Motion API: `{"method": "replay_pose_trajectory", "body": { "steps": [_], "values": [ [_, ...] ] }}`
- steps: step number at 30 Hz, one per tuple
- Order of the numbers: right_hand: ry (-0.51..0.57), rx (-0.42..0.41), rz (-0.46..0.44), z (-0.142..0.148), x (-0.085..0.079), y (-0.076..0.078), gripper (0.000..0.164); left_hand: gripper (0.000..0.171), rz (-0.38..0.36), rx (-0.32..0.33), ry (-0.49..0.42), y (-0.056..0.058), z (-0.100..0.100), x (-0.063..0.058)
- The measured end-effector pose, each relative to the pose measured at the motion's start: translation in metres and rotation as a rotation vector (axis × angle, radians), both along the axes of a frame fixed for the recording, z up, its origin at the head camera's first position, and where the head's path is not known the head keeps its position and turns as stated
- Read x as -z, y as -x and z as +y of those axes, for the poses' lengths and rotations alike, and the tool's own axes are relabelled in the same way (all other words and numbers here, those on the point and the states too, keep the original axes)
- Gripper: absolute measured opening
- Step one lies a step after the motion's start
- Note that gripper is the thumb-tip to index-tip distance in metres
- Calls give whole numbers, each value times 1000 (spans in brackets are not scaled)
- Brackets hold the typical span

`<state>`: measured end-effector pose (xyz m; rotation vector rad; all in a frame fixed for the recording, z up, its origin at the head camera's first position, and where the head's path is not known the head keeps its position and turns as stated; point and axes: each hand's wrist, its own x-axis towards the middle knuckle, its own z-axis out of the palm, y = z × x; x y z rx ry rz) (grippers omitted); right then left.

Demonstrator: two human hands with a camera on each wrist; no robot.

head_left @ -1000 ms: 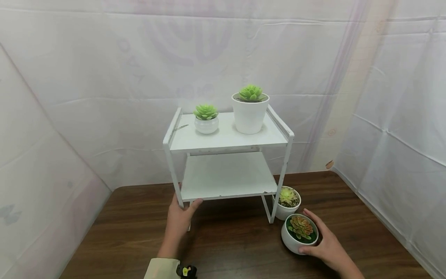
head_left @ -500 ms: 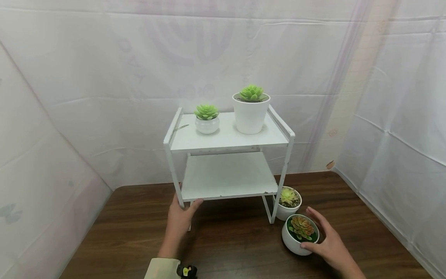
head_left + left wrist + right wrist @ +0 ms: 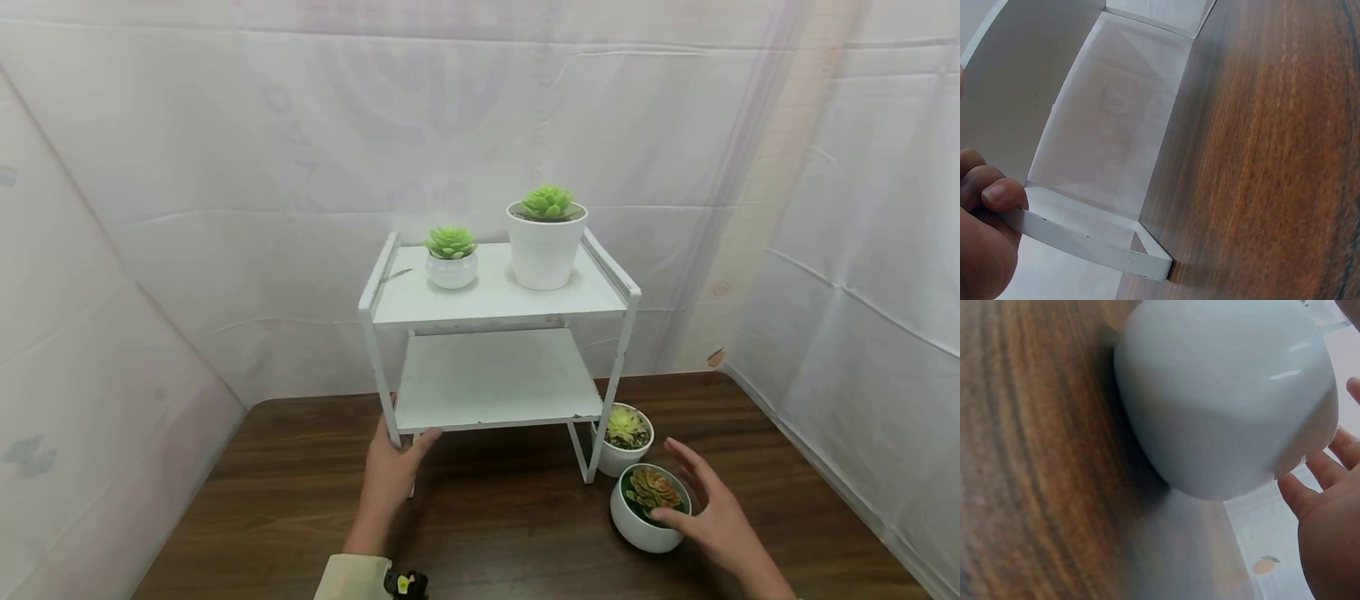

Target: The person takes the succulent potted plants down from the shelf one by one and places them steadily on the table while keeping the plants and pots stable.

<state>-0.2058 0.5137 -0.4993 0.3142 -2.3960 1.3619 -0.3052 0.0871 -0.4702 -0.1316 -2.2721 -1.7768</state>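
Note:
My left hand (image 3: 392, 471) grips the left front leg of a white two-tier shelf (image 3: 495, 379); its fingers curl round the leg in the left wrist view. Beside the shelf's right leg, a low white pot with an orange-green succulent (image 3: 651, 508) stands upright on the table. My right hand (image 3: 712, 517) is spread at the pot's right side, thumb over the near rim, fingers apart from the far rim. The pot's white side (image 3: 1229, 400) fills much of the right wrist view. Whether the thumb touches it, I cannot tell.
On the top tier stand a small potted green succulent (image 3: 451, 258) and a taller white pot with a green succulent (image 3: 546, 246). Another potted yellow-green succulent (image 3: 624, 437) sits behind the shelf's right leg. White cloth (image 3: 300, 167) hangs behind the brown table (image 3: 262, 500).
My right hand has loosened from the orange-green succulent's pot, its fingers lifting away from the rim. The left hand keeps its hold on the shelf leg. The head view has shifted slightly.

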Motion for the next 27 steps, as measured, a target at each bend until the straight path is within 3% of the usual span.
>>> {"method": "replay_pose_trajectory", "body": {
  "steps": [14, 27],
  "values": [
    [-2, -15, 16, 0, -11, 4, 84, 95, 23, 2, 2, 0, 0, 0],
    [-28, 20, -25, -5, -25, 6, 75, 93, 33, 2, -6, -1, 1, 0]
  ]
}}
